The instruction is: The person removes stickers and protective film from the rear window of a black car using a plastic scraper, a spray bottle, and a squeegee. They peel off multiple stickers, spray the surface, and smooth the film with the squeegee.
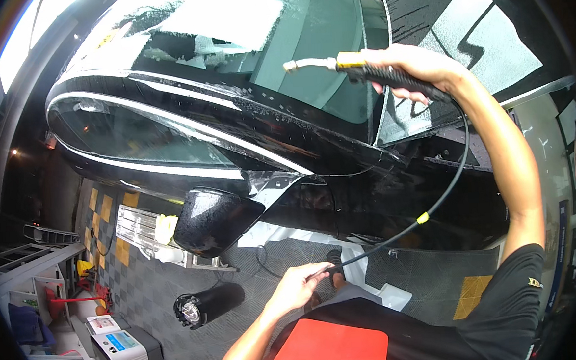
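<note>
My right hand is raised over the windshield of a black car, closed around a spray wand with a ribbed black handle, a yellow collar and a bent metal nozzle. The nozzle points left, above the wet windshield. From the handle, a black hose with a yellow band curves down to my left hand. That hand pinches the hose in front of my body. Water drops cover the black side mirror, and the side window lies beyond it.
A metal step platform with a yellow cloth stands beside the mirror. On the checkered floor lies a black cylinder. A grey machine and cluttered shelves are at lower left. White sheeting lies along the car's side.
</note>
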`<state>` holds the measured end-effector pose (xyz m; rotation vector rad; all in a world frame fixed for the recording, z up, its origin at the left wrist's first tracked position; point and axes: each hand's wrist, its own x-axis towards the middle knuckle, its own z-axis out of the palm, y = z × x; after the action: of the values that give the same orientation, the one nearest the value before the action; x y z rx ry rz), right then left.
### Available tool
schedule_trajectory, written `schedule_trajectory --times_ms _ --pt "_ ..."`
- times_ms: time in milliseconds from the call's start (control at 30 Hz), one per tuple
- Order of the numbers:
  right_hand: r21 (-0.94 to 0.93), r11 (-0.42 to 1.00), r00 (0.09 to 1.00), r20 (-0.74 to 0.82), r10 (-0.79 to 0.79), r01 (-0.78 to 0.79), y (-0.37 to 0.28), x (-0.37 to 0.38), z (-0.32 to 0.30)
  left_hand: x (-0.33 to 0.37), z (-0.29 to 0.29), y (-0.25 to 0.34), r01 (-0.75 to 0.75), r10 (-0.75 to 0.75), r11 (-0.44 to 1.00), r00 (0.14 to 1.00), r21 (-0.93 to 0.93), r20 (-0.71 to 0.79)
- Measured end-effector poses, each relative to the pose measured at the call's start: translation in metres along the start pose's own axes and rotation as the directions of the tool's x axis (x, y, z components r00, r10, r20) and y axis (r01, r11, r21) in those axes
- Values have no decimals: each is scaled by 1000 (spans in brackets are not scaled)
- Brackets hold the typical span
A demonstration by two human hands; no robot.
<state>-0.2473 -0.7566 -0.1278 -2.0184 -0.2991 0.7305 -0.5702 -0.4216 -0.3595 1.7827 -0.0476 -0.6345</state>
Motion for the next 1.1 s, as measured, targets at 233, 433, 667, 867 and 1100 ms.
schedule_trajectory --times_ms 233,433,667,867,1100 --pt "-168 979 993 16 120 -115 8 -8 -5 15 10 20 -160 152 984 983 80 99" --pt "-99 993 992 112 -53 65 -3 -1 -5 12 7 22 -147 146 988 989 48 11" --pt "-177 973 989 48 -139 145 -21 29 5 11 6 19 -127 127 992 992 -14 -28" --pt "-407 900 987 35 -156 156 -107 71 26 -2 -2 26 -158 160 987 973 25 -163" --pt "-533 769 913 19 -407 353 -248 129 68 -23 -17 38 -165 112 984 861 -64 -496"
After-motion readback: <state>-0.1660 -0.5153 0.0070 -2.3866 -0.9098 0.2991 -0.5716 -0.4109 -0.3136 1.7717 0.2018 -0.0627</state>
